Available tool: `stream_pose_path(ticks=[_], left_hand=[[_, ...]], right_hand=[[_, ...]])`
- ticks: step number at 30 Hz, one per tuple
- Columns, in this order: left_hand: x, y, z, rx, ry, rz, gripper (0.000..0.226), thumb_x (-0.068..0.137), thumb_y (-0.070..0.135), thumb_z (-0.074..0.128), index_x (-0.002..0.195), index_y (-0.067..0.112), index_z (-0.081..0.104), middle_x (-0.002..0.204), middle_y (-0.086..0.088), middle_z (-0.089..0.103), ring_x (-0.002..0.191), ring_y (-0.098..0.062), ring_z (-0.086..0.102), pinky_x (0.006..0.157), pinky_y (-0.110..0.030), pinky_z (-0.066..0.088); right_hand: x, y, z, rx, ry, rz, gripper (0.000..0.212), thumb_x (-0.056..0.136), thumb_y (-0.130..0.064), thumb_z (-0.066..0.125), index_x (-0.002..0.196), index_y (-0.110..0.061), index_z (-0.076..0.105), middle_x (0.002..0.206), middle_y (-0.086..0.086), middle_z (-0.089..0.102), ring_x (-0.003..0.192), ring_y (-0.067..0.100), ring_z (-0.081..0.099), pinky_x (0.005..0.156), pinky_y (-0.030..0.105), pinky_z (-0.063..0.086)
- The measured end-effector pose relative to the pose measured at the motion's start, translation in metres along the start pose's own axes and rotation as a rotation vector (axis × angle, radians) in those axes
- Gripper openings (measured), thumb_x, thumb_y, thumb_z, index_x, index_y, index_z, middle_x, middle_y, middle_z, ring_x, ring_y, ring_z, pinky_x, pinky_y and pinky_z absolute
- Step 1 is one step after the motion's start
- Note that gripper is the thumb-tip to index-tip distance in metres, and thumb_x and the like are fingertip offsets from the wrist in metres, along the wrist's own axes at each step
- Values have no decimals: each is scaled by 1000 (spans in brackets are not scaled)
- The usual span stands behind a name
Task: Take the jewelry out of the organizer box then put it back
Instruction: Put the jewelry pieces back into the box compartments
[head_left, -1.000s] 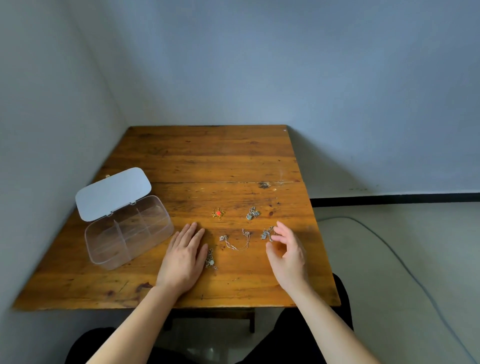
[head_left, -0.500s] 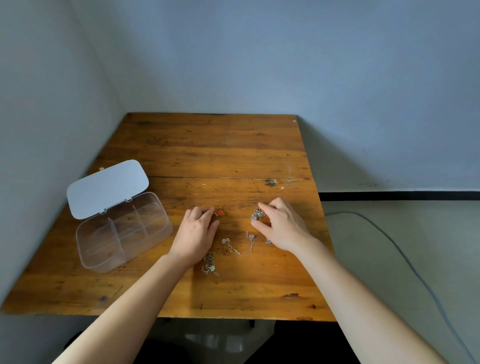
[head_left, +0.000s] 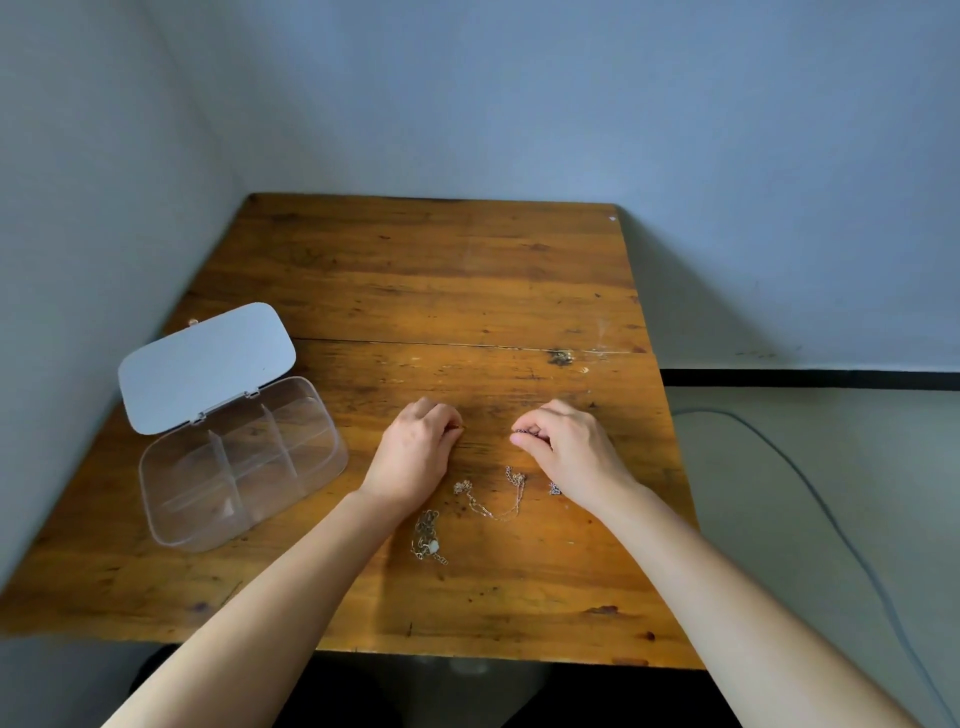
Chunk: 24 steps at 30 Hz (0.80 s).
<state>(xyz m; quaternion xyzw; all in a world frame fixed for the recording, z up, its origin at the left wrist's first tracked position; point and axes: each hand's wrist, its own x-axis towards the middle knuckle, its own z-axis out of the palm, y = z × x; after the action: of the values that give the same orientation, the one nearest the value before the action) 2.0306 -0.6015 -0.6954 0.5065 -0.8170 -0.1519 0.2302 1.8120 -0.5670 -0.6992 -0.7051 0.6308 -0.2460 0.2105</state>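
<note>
1. Head view: at a wooden table (head_left: 415, 270), the left hand (head_left: 415, 457) curls knuckles-up, fingertips closing on a small piece hidden beneath them.
2. Alongside, the right hand (head_left: 566, 452) pinches a small dark charm (head_left: 523, 431) between thumb and fingers.
3. A thin chain (head_left: 493, 506) and a bunched necklace (head_left: 428, 538) lie between the wrists.
4. At left, the clear organizer box (head_left: 239, 467) stands with its lid (head_left: 208, 366) raised, compartments apparently bare.
</note>
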Motion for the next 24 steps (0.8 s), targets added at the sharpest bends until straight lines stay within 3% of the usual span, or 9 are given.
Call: stream_pose_path(ticks=[4,8,11,14,18,24], left_hand=[[4,2,-4,-24,-34,-45,5,92,9,63,96,7,66,96,-10,68,88,-29,63,77,-38,53],[-1,3,-20,-236,3,-242,4,93,16,63,95,16,67,92,2,70,84,-15,62,78,-29,51],[-17,7,-45,-470,74,-370,6,95,16,63,91,18,68,79,0,69,70,-11,61,68,-27,54],[-34,6,-80,-789,180,-473,9,94,13,65,95,7,71,78,-10,70,71,-16,64,69,-29,58],[-48,-13,-128,-1034,302,-535,11,92,17,67,95,8,71,79,-5,73,77,-16,70,75,-31,58],[-62,-57,-169,-979,497,-638,21,85,22,75,102,9,72,94,-13,76,88,-23,75,82,-36,59]], right_hand=[[2,-6,-2,-5,-8,32,15,96,-21,68,105,-14,76,100,2,66,88,18,64,82,32,54],[8,-13,-10,125,-3,226,14,96,-24,67,104,-18,77,97,-6,71,92,12,63,83,25,47],[14,-20,-18,471,65,428,17,96,-23,68,109,-16,76,94,-7,72,88,11,63,85,28,50],[19,-42,-17,943,102,608,22,94,-15,71,115,-8,73,90,-1,68,82,13,55,83,29,51],[33,-86,-5,1173,59,606,22,90,-14,75,112,-9,73,96,3,68,84,12,58,80,23,51],[58,-159,12,1183,-86,440,19,90,-20,76,109,-16,74,97,2,71,86,11,62,86,26,57]])
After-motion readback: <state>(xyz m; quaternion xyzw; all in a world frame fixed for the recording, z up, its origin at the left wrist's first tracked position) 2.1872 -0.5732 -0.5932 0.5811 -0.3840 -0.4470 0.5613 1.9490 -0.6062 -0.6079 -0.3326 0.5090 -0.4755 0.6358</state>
